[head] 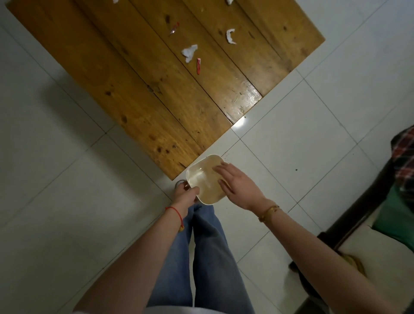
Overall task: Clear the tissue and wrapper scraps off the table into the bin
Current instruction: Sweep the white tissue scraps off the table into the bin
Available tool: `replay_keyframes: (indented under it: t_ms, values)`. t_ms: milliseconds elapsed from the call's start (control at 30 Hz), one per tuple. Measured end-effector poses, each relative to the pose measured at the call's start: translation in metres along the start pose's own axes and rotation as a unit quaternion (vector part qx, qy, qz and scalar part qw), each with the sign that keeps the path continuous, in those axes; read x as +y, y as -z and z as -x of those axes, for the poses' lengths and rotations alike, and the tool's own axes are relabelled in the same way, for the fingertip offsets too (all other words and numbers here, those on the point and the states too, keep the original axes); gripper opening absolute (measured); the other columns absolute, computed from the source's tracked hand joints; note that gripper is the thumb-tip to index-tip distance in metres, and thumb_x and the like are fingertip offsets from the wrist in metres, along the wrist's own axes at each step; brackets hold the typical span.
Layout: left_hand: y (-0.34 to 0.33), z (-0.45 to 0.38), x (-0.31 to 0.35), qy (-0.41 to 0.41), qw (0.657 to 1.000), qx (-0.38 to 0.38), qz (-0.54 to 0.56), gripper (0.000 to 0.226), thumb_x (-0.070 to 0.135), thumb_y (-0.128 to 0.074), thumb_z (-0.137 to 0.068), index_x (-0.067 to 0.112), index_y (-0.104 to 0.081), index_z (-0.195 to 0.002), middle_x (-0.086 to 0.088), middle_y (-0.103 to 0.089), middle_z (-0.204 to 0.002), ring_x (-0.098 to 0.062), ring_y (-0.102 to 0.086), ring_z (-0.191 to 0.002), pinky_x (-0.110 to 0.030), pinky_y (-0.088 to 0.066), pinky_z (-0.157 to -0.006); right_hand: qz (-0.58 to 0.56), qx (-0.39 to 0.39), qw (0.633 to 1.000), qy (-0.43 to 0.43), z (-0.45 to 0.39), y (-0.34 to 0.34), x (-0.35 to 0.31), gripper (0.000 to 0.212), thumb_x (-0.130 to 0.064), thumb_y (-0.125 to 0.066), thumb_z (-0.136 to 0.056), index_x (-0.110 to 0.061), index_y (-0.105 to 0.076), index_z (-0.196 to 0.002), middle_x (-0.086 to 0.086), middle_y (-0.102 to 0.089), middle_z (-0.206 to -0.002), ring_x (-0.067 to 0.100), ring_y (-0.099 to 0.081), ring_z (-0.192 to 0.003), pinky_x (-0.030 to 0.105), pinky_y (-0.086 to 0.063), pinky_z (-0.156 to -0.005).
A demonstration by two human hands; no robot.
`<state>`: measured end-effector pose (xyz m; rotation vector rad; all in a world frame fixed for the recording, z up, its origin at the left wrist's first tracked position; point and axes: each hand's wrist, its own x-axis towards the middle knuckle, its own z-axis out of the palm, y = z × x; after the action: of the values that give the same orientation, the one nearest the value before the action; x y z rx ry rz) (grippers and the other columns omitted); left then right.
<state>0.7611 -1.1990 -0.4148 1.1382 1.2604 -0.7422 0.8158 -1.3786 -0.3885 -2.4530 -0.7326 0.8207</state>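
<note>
A small cream bin hangs just off the near corner of the wooden table. My left hand grips its near rim. My right hand lies flat over its right rim, fingers spread, holding nothing that I can see. The bin looks empty inside. On the table's far part lie a crumpled white tissue, a curved white tissue scrap, a red wrapper strip and a red and clear wrapper. More white scraps show at the top edge.
White tiled floor surrounds the table. A dark-framed seat with a cream cushion, green fabric and plaid cloth stands at the right. My legs in blue jeans are below the bin.
</note>
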Motion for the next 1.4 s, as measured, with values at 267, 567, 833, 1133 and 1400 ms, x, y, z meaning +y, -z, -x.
replay_keyframes:
  t_ms: [267,567,833,1133,1400]
  values:
    - [-0.004,0.064,0.041,-0.062,0.996,-0.023,-0.062,0.035,0.001,-0.058,-0.074,0.017,-0.063,-0.104,-0.004,-0.068,-0.095,-0.024,-0.066,-0.087,-0.036,-0.059,-0.075,-0.036,0.133,0.984,-0.113,0.033,0.058,-0.024,0.044,-0.033,-0.041,-0.101,-0.017,-0.041,-0.142,0.005,-0.046,-0.143,0.021,-0.040,-0.133,0.037,-0.034,-0.113]
    - [-0.029,0.096,0.096,-0.089,0.992,-0.023,-0.091,0.033,0.000,-0.057,-0.076,0.016,-0.058,-0.104,0.000,-0.064,-0.089,-0.020,-0.063,-0.083,-0.033,-0.056,-0.073,-0.040,0.163,0.980,-0.111,0.021,0.129,-0.009,0.045,-0.035,-0.043,-0.100,-0.017,-0.043,-0.141,0.006,-0.047,-0.143,0.021,-0.041,-0.133,0.036,-0.034,-0.112]
    - [-0.092,0.087,0.112,-0.052,0.998,0.005,-0.030,0.033,-0.005,-0.053,-0.075,0.015,-0.057,-0.101,-0.005,-0.062,-0.093,-0.027,-0.061,-0.092,-0.037,-0.055,-0.078,0.014,0.079,0.997,-0.018,-0.041,0.208,0.062,0.048,-0.032,-0.043,-0.100,-0.014,-0.038,-0.144,0.008,-0.039,-0.150,0.023,-0.034,-0.138,0.033,-0.027,-0.115]
    - [-0.186,0.054,0.116,-0.005,0.998,0.046,0.050,0.032,-0.002,-0.055,-0.077,0.007,-0.061,-0.107,-0.016,-0.065,-0.109,-0.032,-0.063,-0.103,-0.038,-0.055,-0.086,0.120,-0.043,0.984,0.120,-0.158,0.284,0.141,0.054,-0.030,-0.040,-0.101,-0.010,-0.026,-0.150,0.009,-0.021,-0.159,0.025,-0.014,-0.147,0.041,-0.018,-0.120]
    - [-0.215,0.003,0.103,0.024,0.992,0.068,0.103,0.028,0.003,-0.057,-0.074,0.015,-0.062,-0.099,-0.014,-0.066,-0.112,-0.033,-0.064,-0.105,-0.048,-0.054,-0.094,0.174,-0.113,0.966,0.153,-0.270,0.264,0.157,0.064,-0.030,-0.042,-0.100,-0.013,-0.011,-0.153,0.009,-0.007,-0.162,0.025,-0.002,-0.149,0.043,-0.008,-0.121]
